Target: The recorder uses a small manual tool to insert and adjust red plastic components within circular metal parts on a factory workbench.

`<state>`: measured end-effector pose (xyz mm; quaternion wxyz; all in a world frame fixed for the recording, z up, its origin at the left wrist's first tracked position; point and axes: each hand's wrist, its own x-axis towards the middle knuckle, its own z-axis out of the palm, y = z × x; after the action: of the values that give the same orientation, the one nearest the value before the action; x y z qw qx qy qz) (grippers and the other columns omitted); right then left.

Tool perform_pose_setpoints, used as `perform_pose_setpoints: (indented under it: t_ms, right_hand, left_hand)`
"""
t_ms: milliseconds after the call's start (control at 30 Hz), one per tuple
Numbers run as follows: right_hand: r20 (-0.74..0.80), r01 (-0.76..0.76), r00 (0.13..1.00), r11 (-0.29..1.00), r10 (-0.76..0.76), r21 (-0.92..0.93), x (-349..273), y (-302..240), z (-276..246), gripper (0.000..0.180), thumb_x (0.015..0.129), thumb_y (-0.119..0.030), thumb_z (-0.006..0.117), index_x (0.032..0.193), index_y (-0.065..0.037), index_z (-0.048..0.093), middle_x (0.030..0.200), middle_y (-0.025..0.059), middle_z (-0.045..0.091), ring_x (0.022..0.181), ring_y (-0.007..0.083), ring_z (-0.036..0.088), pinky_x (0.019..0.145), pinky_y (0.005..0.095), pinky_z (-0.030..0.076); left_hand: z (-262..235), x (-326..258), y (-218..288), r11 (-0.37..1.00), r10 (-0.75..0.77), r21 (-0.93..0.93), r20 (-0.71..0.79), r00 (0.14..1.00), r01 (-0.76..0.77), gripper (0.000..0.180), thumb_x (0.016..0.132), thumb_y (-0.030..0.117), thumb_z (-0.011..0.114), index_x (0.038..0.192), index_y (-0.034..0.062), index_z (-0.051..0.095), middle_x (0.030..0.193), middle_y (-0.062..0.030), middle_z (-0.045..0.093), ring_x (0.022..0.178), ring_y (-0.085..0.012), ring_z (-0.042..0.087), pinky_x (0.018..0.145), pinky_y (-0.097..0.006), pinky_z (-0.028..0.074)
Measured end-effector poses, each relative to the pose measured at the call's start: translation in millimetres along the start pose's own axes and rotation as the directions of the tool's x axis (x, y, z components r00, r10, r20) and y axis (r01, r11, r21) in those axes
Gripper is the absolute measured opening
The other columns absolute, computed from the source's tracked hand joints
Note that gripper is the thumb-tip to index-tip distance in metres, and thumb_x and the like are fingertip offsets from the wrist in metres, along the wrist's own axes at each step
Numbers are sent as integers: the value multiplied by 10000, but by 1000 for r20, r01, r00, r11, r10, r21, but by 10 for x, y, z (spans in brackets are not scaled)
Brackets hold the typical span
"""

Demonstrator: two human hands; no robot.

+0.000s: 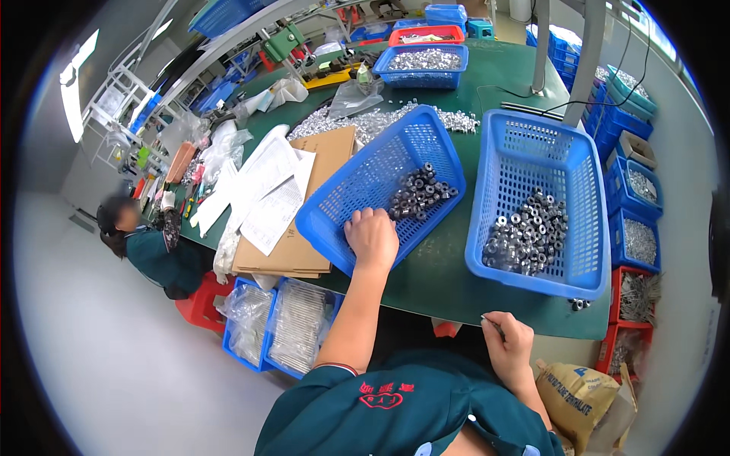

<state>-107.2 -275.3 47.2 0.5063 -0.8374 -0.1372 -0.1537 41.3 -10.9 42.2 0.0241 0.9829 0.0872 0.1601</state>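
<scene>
My left hand (372, 237) is inside the left blue basket (319, 220), close to its near wall. Its fingers curl downward, and whatever lies under the fingertips is hidden. Beyond them, a small heap of dark and silver ring-shaped metal parts (423, 191) rests at the basket's right end. My right hand (508, 346) is off the table's front edge, in front of the right blue basket (532, 280). Thumb and fingers are closed around something small and dark that I cannot make out. More metal rings (532, 235) lie in the near part of that right basket.
Cardboard (293, 251) with paper sheets (266, 201) lies left of the baskets on the green table (426, 292). Loose silver parts (456, 120) and a filled blue basket (422, 78) are behind. A metal post (585, 68) stands at right. A co-worker (148, 243) sits at left.
</scene>
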Motion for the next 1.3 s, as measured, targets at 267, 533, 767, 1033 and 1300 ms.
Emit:
perform_pose_setpoints:
  t_ms: [267, 533, 767, 1033, 1300]
  right_hand:
    - [-2, -24, 1000, 1000, 24, -15, 9, 11, -30, 93, 817, 7, 694, 879, -20, 630, 727, 120, 652, 598, 277, 636, 550, 342, 485]
    - [7, -22, 1000, 1000, 22, 5, -7, 47, 21, 98, 815, 0, 696, 882, -21, 627, 704, 115, 650, 586, 279, 637, 550, 339, 494]
    - [33, 63, 997, 993, -66, 97, 165, -103, 45, 91, 809, 10, 700, 881, -13, 650, 710, 99, 660, 609, 257, 658, 561, 315, 513]
    - [47, 81, 995, 988, -88, 130, 344, -260, 182, 133, 823, 3, 686, 939, -12, 622, 734, 111, 649, 633, 268, 658, 559, 336, 507]
    - [75, 55, 995, 990, -65, 128, 300, -299, 313, 126, 837, -12, 682, 914, -19, 584, 693, 114, 637, 612, 274, 660, 529, 336, 499]
  left_hand:
    - [317, 21, -45, 997, 59, -43, -92, 994, -63, 57, 786, 97, 682, 839, 98, 662, 924, -77, 650, 981, -278, 553, 875, -428, 417]
    - [86, -228, -43, 780, 76, -591, -235, 969, -204, 190, 793, 16, 729, 968, 50, 664, 895, -56, 680, 847, -193, 634, 763, -347, 500]
    - [-316, -775, 90, -499, 334, -793, 195, 922, 349, 275, 842, -135, 623, 1076, 9, 623, 1090, -122, 615, 829, -201, 671, 740, -324, 574]
    - [-311, -1022, 147, -619, 655, -248, 360, 664, 745, 217, 875, 51, 608, 1091, 75, 618, 988, -87, 592, 808, -200, 630, 701, -330, 500]
    - [-242, -1067, 115, -613, 713, -90, 364, 599, 785, 182, 846, 61, 626, 1026, 77, 599, 934, -67, 565, 796, -159, 548, 638, -287, 440]
